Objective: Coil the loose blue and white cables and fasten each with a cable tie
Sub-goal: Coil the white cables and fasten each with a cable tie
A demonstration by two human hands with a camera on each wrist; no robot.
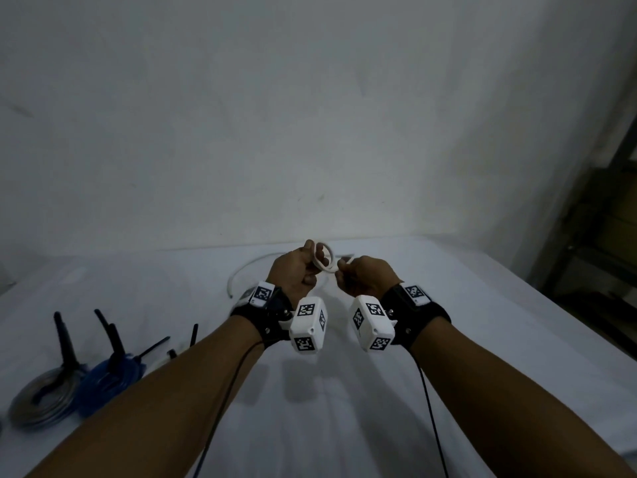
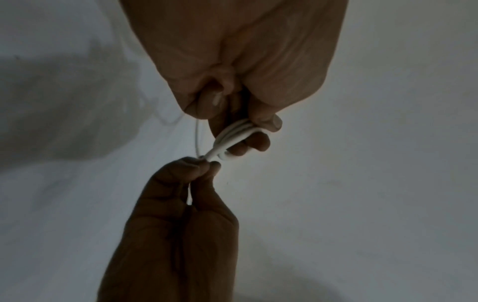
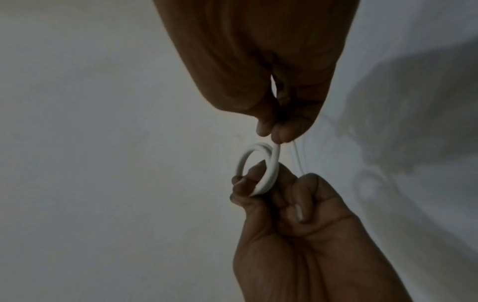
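The left hand (image 1: 298,276) grips the small white cable (image 1: 325,258) coil above the tabletop (image 1: 344,391) to keep its loops together, while the right hand (image 1: 365,279) pinches the loose strand, likely feeding another turn

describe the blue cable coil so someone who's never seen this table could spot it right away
Start at the white-covered table and go to its near left corner, left of the person's left forearm. Two flat coils lie there side by side: the blue cable coil is the right-hand one, beside the grey coil, and its colour sets it apart.
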